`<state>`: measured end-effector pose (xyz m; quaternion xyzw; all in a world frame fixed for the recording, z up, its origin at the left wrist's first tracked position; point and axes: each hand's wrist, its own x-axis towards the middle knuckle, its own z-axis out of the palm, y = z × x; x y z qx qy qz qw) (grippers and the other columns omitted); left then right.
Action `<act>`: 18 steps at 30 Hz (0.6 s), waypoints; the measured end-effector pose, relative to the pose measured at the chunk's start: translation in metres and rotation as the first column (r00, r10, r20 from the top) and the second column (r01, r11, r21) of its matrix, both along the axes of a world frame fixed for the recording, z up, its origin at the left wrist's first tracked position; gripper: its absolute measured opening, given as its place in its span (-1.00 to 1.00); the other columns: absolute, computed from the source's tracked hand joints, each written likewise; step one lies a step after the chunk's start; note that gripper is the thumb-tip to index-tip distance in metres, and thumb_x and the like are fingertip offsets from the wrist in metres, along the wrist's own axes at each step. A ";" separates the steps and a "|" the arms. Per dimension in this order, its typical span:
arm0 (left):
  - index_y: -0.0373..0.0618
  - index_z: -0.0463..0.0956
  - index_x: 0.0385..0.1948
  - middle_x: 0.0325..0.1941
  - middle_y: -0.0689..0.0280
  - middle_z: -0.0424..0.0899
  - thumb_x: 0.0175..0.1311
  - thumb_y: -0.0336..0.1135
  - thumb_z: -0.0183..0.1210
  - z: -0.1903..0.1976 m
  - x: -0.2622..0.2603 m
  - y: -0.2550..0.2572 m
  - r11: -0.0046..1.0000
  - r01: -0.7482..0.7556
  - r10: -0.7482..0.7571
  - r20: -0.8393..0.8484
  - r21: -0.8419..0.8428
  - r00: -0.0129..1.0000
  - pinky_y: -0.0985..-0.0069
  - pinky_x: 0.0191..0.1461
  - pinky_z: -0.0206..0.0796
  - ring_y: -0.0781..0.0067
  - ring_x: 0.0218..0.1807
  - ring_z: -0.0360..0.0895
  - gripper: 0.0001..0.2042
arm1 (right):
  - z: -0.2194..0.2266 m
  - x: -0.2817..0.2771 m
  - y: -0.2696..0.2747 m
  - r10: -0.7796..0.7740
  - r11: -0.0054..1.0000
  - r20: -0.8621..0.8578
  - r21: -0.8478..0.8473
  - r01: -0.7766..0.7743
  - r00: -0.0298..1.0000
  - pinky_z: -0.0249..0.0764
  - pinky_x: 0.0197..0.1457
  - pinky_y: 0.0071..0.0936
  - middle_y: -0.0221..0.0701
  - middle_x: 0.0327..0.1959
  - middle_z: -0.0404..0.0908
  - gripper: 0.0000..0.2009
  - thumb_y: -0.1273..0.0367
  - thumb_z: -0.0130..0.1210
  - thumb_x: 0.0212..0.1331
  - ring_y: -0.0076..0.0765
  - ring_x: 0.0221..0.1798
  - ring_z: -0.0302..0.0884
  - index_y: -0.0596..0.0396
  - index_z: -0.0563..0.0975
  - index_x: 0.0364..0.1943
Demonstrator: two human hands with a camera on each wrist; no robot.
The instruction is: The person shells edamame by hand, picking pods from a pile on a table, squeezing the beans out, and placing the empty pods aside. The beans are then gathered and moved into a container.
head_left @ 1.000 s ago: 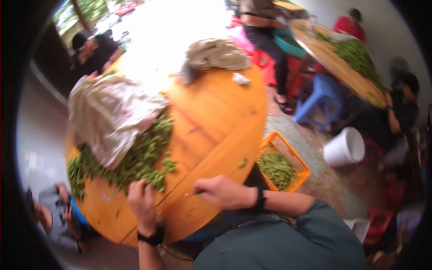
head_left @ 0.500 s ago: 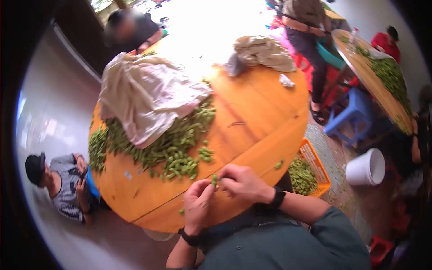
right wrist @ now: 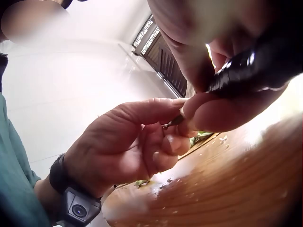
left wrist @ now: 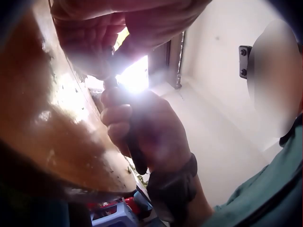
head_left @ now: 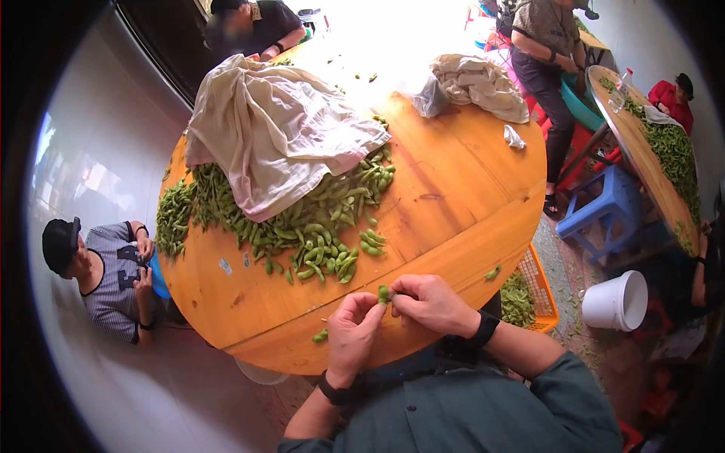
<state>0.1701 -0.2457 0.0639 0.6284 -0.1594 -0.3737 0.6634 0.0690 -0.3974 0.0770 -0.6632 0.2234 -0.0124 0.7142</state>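
In the head view my left hand [head_left: 355, 332] pinches a green edamame pod [head_left: 383, 294] between thumb and fingers, above the near edge of the round wooden table [head_left: 468, 166]. My right hand [head_left: 434, 306] meets it there, fingertips right at the pod. A slim black-handled tool [right wrist: 251, 66] is gripped in the right hand; its working end is hidden, so I cannot tell its kind. Beyond the hands lies a heap of edamame pods [head_left: 302, 245], partly covered by a pale cloth [head_left: 279, 143]. One loose pod [head_left: 320, 335] lies beside my left hand.
An orange crate [head_left: 540, 291] of pods stands on the floor at right, near a white bucket [head_left: 613, 300] and a blue stool [head_left: 602, 204]. Crumpled cloth [head_left: 479, 83] lies at the table's far side. Other people sit or stand around.
One second ago my hands were apart, the left at the heap's near edge. They have since come together, with a pod in the left fingers. The head view has also swung left.
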 end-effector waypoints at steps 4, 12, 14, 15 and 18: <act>-0.22 0.52 -0.20 -0.36 0.40 0.62 0.30 -0.48 0.24 -0.004 -0.002 0.001 0.996 -0.008 -0.019 0.299 0.089 0.954 0.67 -0.35 0.38 0.67 -0.41 0.54 -0.88 | -0.006 0.003 0.004 -0.012 0.993 0.022 -0.117 0.015 1.000 0.53 -0.38 -0.57 -0.41 -0.46 0.63 -0.82 0.46 0.02 0.26 -0.65 -0.48 0.57 0.26 0.56 -0.14; -0.26 0.50 -0.23 -0.43 0.28 0.58 0.23 -0.54 0.26 -0.003 -0.009 0.005 0.991 -0.035 -0.089 0.848 0.126 0.523 0.56 -0.34 0.39 0.60 -0.42 0.53 -0.86 | -0.012 0.010 0.013 0.016 0.890 0.186 -0.451 0.071 0.982 0.54 -0.23 -0.12 0.05 -0.39 0.61 -0.83 0.44 0.01 0.21 0.23 -0.27 0.61 0.25 0.53 -0.20; -0.26 0.49 -0.23 -0.42 0.31 0.60 0.26 -0.54 0.23 -0.003 -0.009 0.007 0.993 -0.017 -0.076 0.737 0.119 0.671 0.57 -0.33 0.42 0.59 -0.42 0.55 -0.88 | -0.017 0.010 0.010 0.054 0.889 0.205 -0.455 0.047 0.977 0.53 -0.23 -0.11 0.04 -0.40 0.60 -0.84 0.44 0.01 0.21 0.23 -0.27 0.61 0.25 0.52 -0.20; -0.26 0.49 -0.23 -0.42 0.31 0.60 0.26 -0.54 0.23 -0.005 -0.007 0.008 0.992 -0.017 -0.078 0.735 0.121 0.673 0.57 -0.33 0.42 0.59 -0.42 0.55 -0.88 | -0.018 0.011 0.009 0.093 0.886 0.225 -0.463 0.023 0.970 0.53 -0.23 -0.10 0.04 -0.41 0.60 -0.84 0.44 0.01 0.22 0.23 -0.28 0.61 0.24 0.51 -0.20; -0.22 0.49 -0.19 -0.41 0.34 0.61 0.32 -0.55 0.17 -0.006 0.006 0.012 0.994 0.095 -0.100 0.080 0.061 0.992 0.64 -0.29 0.43 0.57 -0.44 0.55 -0.90 | -0.019 0.010 0.005 0.143 0.868 0.196 -0.496 -0.028 0.970 0.53 -0.25 -0.09 0.05 -0.42 0.58 -0.87 0.45 0.01 0.22 0.26 -0.29 0.58 0.23 0.50 -0.23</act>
